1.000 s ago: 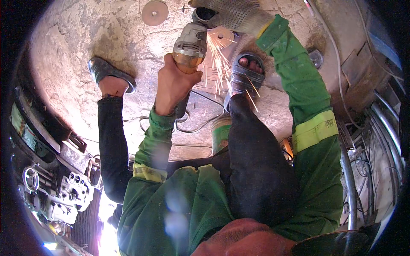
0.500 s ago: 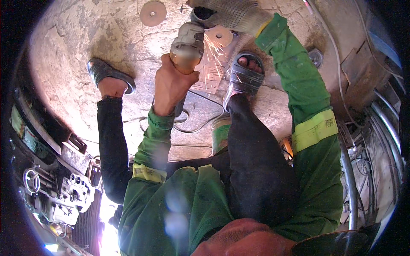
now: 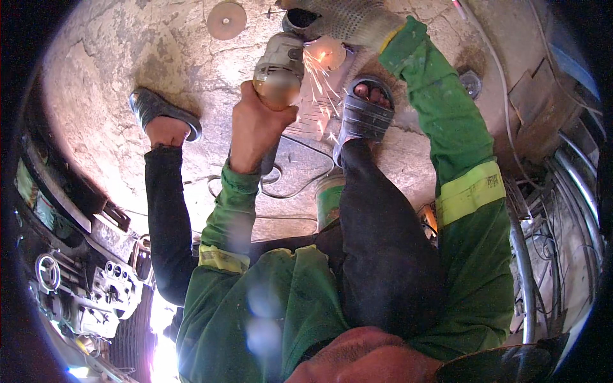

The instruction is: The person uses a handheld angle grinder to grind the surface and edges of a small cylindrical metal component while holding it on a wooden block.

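My bare left hand (image 3: 258, 131) is wrapped around the body of an angle grinder (image 3: 281, 67), its grey head pointing up toward the top of the view. At the top, my right hand (image 3: 354, 24), in a dotted light work glove, grips a dark, hollow metal tube piece (image 3: 300, 20) whose round opening shows. The grinder's head meets the underside of that piece, and orange sparks spray down and to the right. The grinder's disc itself is hidden. Part of the gloved fingers lies beyond the top edge.
A flat round disc (image 3: 227, 20) lies on the concrete floor, and another disc (image 3: 332, 57) sits beneath the sparks by a slotted plate (image 3: 310, 118). My sandalled foot (image 3: 367, 112) is close to the sparks. A cord (image 3: 300, 185) loops behind the grinder; a green tin (image 3: 330, 204) stands nearby. Pipes (image 3: 578, 179) lie right.
The sparks are brighter and reach farther down, with a glowing spot over the disc beneath. Both hands keep nearly the same place and grip.
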Motion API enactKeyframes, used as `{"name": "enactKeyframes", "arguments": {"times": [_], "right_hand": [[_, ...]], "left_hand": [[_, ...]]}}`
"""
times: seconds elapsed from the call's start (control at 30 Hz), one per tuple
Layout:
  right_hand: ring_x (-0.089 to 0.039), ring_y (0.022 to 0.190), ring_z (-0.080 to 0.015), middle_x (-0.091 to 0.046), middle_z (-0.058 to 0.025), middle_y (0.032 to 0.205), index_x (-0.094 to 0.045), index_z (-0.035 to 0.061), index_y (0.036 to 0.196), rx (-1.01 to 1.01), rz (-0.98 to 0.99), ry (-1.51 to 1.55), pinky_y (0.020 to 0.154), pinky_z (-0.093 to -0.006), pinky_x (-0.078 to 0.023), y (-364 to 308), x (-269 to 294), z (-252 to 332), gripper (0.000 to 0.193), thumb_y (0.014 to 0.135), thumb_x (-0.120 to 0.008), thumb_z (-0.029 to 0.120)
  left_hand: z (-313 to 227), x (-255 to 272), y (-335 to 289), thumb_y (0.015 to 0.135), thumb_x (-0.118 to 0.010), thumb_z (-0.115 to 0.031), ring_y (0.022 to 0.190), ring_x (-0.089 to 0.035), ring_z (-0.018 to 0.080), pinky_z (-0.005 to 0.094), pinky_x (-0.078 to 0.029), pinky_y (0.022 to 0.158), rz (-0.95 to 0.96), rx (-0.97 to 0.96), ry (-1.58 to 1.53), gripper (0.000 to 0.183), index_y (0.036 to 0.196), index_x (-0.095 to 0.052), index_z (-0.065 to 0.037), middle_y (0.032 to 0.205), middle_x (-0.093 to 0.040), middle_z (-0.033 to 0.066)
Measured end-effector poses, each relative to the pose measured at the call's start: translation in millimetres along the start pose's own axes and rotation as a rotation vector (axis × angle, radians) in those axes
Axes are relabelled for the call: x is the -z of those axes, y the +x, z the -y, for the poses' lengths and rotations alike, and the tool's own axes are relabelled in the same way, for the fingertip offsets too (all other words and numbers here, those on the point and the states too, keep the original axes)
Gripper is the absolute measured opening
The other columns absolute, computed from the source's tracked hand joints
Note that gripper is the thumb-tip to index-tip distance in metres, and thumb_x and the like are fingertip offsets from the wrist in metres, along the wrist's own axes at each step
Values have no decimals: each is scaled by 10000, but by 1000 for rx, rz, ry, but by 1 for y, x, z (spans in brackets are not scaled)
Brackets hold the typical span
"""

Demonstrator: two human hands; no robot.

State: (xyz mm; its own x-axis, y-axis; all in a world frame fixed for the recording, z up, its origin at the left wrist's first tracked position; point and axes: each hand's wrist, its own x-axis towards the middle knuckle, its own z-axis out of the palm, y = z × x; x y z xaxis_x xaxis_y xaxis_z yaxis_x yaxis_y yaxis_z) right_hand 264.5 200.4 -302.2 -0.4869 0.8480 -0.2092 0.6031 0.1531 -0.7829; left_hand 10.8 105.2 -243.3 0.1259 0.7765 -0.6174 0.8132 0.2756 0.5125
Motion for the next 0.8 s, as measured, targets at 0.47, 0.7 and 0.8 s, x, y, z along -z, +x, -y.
{"name": "enactKeyframes", "arguments": {"times": [0.47,0.7,0.8], "right_hand": [[-628,1158,-378,-649,-200,1230,-618,95,1393,25,-15,64,984,-465,-497,-4,-3,-5,530,891,-720,232],[-601,1217,-373,-632,-196,1279,-603,106,1407,-40,39,21,1032,-464,-482,-1,1,4,572,865,-751,212],[-583,1251,-377,-620,-196,1312,-595,110,1416,-14,5,28,1063,-470,-465,-4,-2,0,597,853,-767,211]], "left_hand": [[-4,0,0,688,-861,-286,867,-711,492,505,-568,756,14,46,19,654,1110,-496,54,913,-703,322],[-5,3,-1,684,-864,-288,865,-715,484,502,-569,751,5,90,11,663,1113,-492,54,913,-706,318],[-5,-3,-3,687,-860,-286,866,-715,484,501,-569,752,35,72,-45,658,1112,-494,57,905,-704,320]]}}
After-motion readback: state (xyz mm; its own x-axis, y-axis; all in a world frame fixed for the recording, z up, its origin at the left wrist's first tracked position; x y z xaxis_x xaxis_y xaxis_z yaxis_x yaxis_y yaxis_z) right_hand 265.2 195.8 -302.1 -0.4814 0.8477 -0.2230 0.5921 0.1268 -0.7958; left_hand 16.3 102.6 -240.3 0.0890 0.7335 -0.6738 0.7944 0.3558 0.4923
